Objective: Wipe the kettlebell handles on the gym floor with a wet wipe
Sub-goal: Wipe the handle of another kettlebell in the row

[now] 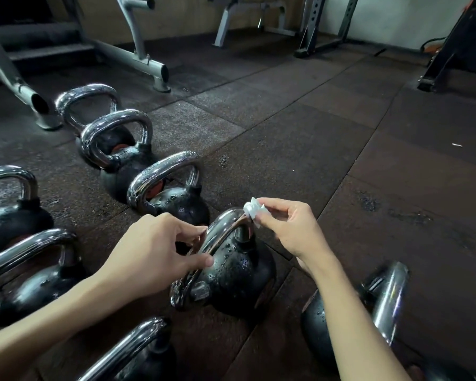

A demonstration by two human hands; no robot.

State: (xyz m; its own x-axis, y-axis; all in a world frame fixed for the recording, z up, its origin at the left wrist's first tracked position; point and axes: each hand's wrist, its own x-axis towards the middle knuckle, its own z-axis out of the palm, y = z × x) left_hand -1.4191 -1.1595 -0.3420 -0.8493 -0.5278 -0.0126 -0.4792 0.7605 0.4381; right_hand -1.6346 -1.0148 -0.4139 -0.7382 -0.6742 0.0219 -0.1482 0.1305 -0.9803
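Note:
A black kettlebell [239, 273] with a chrome handle [223, 226] stands on the rubber floor in front of me, wet with droplets. My left hand [154, 251] pinches the near side of that handle. My right hand [289, 229] holds a small bunched white wet wipe [252, 210] against the far top of the same handle. Several more chrome-handled kettlebells surround it: one just behind [173, 193], a row further back left [116, 144], others at the left edge [17, 215] and bottom [132, 350].
Another kettlebell [379, 303] lies at my right forearm. Grey machine legs [149, 64] and a bench frame [248, 12] stand at the back; a black rack base [445, 64] is at the back right. Dark rubber tiles [341, 133] stretch to the right.

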